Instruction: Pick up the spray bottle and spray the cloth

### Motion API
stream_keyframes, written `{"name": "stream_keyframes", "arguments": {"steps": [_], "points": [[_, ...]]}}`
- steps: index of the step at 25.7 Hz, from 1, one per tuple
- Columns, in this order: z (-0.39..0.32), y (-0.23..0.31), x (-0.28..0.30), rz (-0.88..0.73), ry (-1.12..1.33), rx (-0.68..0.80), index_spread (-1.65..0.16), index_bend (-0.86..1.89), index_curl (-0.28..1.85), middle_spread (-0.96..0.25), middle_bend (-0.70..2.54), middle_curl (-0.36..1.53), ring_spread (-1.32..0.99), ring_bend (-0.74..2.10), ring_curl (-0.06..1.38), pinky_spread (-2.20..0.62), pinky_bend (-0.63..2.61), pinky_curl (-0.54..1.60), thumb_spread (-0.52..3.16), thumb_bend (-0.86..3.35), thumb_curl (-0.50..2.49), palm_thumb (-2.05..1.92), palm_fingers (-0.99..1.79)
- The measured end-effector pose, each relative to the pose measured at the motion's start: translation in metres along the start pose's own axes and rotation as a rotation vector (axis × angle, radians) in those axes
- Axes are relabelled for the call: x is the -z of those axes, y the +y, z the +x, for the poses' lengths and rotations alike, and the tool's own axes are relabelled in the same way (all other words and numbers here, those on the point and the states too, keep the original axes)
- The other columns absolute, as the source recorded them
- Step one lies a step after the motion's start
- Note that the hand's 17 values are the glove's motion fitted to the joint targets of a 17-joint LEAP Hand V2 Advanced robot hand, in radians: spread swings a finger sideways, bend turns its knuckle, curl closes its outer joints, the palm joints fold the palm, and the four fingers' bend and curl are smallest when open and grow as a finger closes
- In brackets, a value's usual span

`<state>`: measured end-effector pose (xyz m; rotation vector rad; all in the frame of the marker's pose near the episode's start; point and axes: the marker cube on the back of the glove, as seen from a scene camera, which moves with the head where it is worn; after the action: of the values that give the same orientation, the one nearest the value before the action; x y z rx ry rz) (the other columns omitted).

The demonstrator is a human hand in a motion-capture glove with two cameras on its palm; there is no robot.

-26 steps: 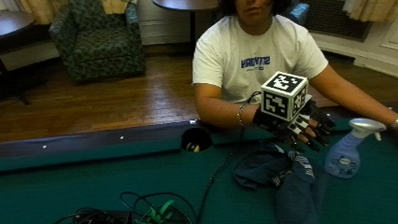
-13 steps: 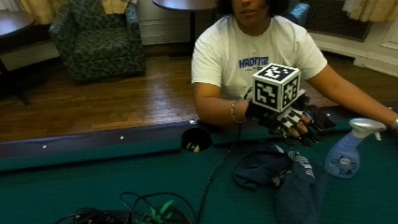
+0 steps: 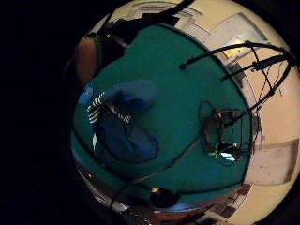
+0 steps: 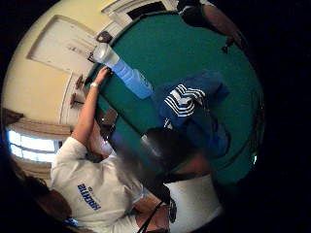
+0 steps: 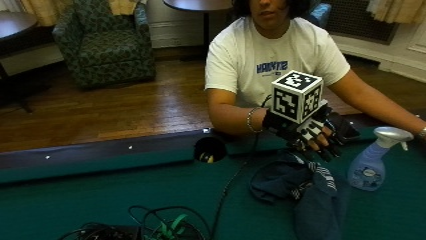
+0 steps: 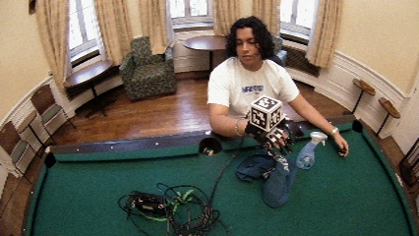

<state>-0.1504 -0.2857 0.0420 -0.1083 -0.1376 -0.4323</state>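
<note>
Setting: a green felt table (image 5: 100,190) is shown, with a person seated behind its far rail.
Gloved right hand (image 5: 307,131): it is held in the air above the near edge of the cloth, fingers spread and pointing downward; nothing is gripped.
Spray bottle (image 5: 373,161): it stands upright on the felt, just beside the cloth on the side away from the cables, and apart from the gloved hand. Its white trigger head (image 5: 393,134) is at the top. In the thumb-side palm view the spray bottle (image 4: 124,70) is seen beyond the cloth.
Bare hand: it rests on the felt near the table rail, past the bottle, as seen in the wide outside view (image 6: 341,150); the bottle is not touched by it.
Cloth (image 5: 306,187): a dark blue garment with white stripes is laid crumpled on the felt, below the gloved hand. It fills the middle of the little-finger-side palm view (image 3: 124,124).
Cables (image 6: 170,206): a tangle is laid on the felt, well apart from the cloth.
Progress: no step is judged complete. The bottle has not been picked up; the reach across to it, the grasp, the aiming and the spraying are all left to be done.
</note>
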Motion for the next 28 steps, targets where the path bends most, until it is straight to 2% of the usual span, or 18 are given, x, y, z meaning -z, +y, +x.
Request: {"name": "stream_keyframes", "arguments": {"steps": [28], "points": [[-0.0044, -0.0018, -0.0053, -0.019, 0.017, 0.010, -0.44, 0.14, 0.26, -0.12, 0.17, 0.32, -0.10, 0.43, 0.33, 0.23, 0.30, 0.35, 0.99, -0.03, 0.33, 0.44, 0.59]]}}
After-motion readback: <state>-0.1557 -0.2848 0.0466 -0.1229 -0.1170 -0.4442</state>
